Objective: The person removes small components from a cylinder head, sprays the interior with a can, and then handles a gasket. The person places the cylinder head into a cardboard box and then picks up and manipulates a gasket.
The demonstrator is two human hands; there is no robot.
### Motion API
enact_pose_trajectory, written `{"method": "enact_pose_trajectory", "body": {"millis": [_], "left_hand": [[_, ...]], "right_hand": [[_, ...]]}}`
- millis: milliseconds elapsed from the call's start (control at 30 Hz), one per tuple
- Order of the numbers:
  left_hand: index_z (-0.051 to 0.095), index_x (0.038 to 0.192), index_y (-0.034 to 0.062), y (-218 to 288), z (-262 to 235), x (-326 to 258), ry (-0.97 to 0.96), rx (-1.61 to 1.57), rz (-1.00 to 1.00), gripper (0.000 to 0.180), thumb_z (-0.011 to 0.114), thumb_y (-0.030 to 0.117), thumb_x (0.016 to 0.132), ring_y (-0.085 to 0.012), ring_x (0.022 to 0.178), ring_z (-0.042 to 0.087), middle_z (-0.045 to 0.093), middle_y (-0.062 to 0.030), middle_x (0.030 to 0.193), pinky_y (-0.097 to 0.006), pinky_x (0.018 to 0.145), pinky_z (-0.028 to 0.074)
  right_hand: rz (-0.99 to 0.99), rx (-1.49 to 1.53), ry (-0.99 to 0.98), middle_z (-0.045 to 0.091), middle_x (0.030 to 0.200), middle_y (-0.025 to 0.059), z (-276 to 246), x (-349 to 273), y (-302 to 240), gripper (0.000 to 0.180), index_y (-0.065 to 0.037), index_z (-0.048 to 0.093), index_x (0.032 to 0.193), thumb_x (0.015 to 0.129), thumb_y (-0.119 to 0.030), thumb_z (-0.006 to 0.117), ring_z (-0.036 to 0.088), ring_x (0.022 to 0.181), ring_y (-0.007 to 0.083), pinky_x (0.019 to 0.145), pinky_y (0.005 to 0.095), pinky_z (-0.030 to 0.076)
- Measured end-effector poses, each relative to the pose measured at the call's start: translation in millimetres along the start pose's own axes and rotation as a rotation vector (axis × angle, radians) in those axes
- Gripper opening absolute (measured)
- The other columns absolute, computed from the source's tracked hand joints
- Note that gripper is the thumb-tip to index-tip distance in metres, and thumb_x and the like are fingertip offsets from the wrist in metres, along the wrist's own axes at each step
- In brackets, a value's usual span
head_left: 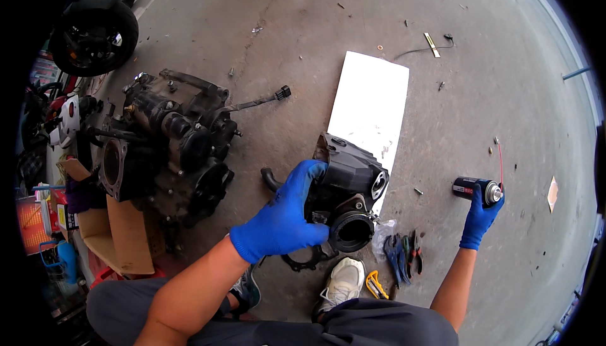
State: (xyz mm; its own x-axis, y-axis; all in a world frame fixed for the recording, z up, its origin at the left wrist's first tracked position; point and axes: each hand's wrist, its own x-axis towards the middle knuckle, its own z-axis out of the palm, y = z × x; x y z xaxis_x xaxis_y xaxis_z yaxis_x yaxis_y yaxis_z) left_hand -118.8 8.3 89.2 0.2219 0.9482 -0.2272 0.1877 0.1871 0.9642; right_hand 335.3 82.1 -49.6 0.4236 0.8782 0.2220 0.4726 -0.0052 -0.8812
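My left hand (283,210), in a blue glove, grips the near left side of a black engine cylinder head (350,160). A round black intake flange (351,230) faces me on the part's near end, and a short bent hose (270,179) sticks out to its left. Part of the head is hidden behind my fingers. Off to the right, my gloved right hand (481,221) is closed around a dark spray can (466,186), which points sideways. A thin red straw (501,163) runs up from its nozzle end.
A large black engine block (183,138) stands on the floor at left, beside a cardboard box (129,239). Under the cylinder head lies a white sheet (372,93). Pliers (398,258) and a yellow-handled cutter (377,285) lie near my shoe (344,283). A motorcycle wheel (95,34) stands far left.
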Motion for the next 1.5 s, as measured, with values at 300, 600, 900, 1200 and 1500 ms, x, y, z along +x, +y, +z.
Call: {"method": "enact_pose_trajectory", "body": {"millis": [300,600,900,1200,1500], "left_hand": [[0.041,0.134,0.0032,4,26,45,0.006,-0.017,0.016,0.076,0.078,0.002,0.068,-0.0215,0.12,0.055,0.053,-0.0114,0.131,-0.038,0.106,0.045],[0.041,0.137,-0.0037,114,82,108,0.154,-0.135,-0.02,0.067,0.062,0.002,0.073,-0.0273,0.118,0.06,0.056,-0.0176,0.128,-0.04,0.102,0.052],[0.049,0.141,0.003,174,-16,39,0.153,-0.328,-0.016,0.055,0.049,0.031,0.094,-0.0338,0.128,0.054,0.054,-0.0177,0.141,-0.051,0.114,0.036],[0.044,0.145,0.0046,152,-24,37,0.246,-0.337,-0.055,0.057,0.046,0.037,0.099,-0.0332,0.13,0.052,0.052,-0.0167,0.142,-0.05,0.113,0.037],[0.042,0.146,0.0039,151,-23,33,0.274,-0.327,-0.052,0.056,0.047,0.034,0.099,-0.032,0.128,0.053,0.053,-0.0171,0.141,-0.048,0.111,0.039]], "right_hand": [[0.407,0.275,-0.149,0.064,0.111,0.0086,21,-102,-99,0.034,0.001,0.055,0.129,0.097,-0.01,0.058,0.061,0.1,0.0167,0.089,0.0303,0.049],[0.498,0.545,-0.863,0.057,0.128,0.0208,53,-124,-104,0.068,-0.003,0.037,0.149,0.09,-0.02,0.067,0.06,0.109,0.0243,0.09,0.0359,0.052],[0.362,1.077,-1.161,0.055,0.132,0.0261,56,-75,-160,0.098,0.006,0.011,0.153,0.078,-0.02,0.069,0.06,0.116,0.0289,0.098,0.0386,0.047],[0.285,1.066,-1.168,0.064,0.114,0.0283,42,-67,-169,0.091,0.009,0.018,0.147,0.078,-0.018,0.072,0.066,0.102,0.0422,0.086,0.0449,0.053],[0.169,0.963,-1.116,0.064,0.115,0.0242,55,-72,-163,0.1,0.011,0.011,0.151,0.079,-0.015,0.075,0.065,0.106,0.0357,0.092,0.0413,0.051]]}}
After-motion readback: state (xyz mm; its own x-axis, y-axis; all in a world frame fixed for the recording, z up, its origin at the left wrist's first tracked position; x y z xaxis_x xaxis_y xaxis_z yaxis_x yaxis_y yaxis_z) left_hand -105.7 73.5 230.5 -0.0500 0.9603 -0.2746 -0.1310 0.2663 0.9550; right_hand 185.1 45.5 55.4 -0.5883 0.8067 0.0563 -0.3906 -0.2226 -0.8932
